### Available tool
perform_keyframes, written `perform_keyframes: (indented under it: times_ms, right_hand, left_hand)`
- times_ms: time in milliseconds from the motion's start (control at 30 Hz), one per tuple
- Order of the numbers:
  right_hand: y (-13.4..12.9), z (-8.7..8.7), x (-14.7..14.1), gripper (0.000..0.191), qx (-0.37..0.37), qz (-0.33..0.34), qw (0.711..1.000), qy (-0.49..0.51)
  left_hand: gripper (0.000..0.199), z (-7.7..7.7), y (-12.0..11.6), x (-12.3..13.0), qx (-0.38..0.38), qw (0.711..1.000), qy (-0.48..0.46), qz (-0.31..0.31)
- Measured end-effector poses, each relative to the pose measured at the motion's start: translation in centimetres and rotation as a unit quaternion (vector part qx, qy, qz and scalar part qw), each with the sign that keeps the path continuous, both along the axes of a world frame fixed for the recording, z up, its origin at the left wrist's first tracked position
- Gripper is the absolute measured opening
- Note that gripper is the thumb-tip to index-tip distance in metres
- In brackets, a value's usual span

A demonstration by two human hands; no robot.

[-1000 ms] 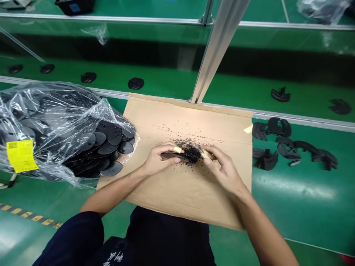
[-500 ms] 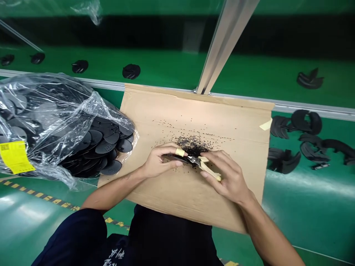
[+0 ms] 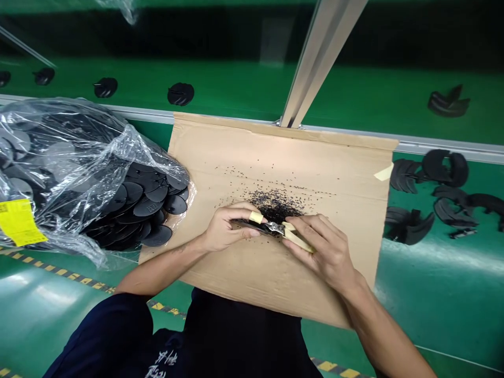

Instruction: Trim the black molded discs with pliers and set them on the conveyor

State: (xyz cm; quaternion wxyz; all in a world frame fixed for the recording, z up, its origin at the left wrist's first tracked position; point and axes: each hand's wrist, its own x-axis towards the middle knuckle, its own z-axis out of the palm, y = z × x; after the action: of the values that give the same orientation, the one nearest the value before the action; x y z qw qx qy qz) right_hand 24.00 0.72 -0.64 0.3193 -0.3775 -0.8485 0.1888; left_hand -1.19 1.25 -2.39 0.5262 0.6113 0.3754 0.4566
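My left hand (image 3: 226, 228) pinches a thin black disc (image 3: 258, 227), held nearly edge-on to the camera; yellowish tape wraps one fingertip. Cutting pliers (image 3: 297, 239) with pale yellow handles are gripped in my right hand (image 3: 328, 249), and their metal jaws meet the disc's right edge. Beneath and behind both hands, a heap of tiny black bits (image 3: 275, 202) lies scattered on a cardboard sheet (image 3: 252, 278). Whether the jaws are biting on a piece is too small to tell.
A clear plastic bag (image 3: 74, 152) full of black discs (image 3: 147, 202) lies at the left, a yellow label (image 3: 19, 223) on it. Curved black parts (image 3: 444, 168) rest on the green surface at right. A metal post (image 3: 321, 58) rises behind the cardboard.
The plier handles have come closer together as my right hand squeezes, and the jaws now sit against the disc's edge. The camera view has shifted slightly.
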Motion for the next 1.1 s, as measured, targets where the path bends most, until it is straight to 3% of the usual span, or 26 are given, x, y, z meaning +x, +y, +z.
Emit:
perform_keyframes:
  times_ms: [267,400,567,700,833,900,1000,1100]
  right_hand:
    - [-0.1,0.1,-0.3,0.040,-0.052,-0.026,0.997,0.055]
    - [0.1,-0.1,-0.4,0.045,0.020,-0.056,0.998,-0.027]
    - [0.0,0.0,-0.3,0.041,0.073,-0.082,0.990,-0.085]
    - [0.1,0.4,-0.2,0.035,0.015,-0.077,0.997,-0.006]
    - [-0.1,0.7,-0.4,0.027,-0.125,0.014,0.987,0.098]
    - [-0.3,0.6,-0.7,0.026,-0.159,0.046,0.980,0.110]
    - [-0.6,0.4,-1.1,0.027,-0.145,0.046,0.983,0.105]
    - [-0.7,0.1,-1.1,0.031,-0.086,0.031,0.992,0.083]
  left_hand:
    - [0.029,0.5,-0.1,0.1,0.017,1.000,0.010,0.000]
    - [0.029,0.4,-0.3,0.3,0.083,0.994,0.068,-0.003]
    - [0.032,0.0,-0.2,0.4,0.150,0.977,0.134,0.067]
    - [0.026,0.1,0.2,0.2,0.137,0.976,0.129,0.109]
    - [0.026,0.2,0.2,0.4,0.057,0.987,0.069,0.132]
    - [0.029,0.2,-0.1,0.8,0.011,0.990,0.030,0.134]
    - [0.029,0.1,-0.6,1.2,-0.012,0.993,-0.014,0.118]
    - [0.023,0.0,-0.7,1.2,0.040,0.995,0.020,0.085]
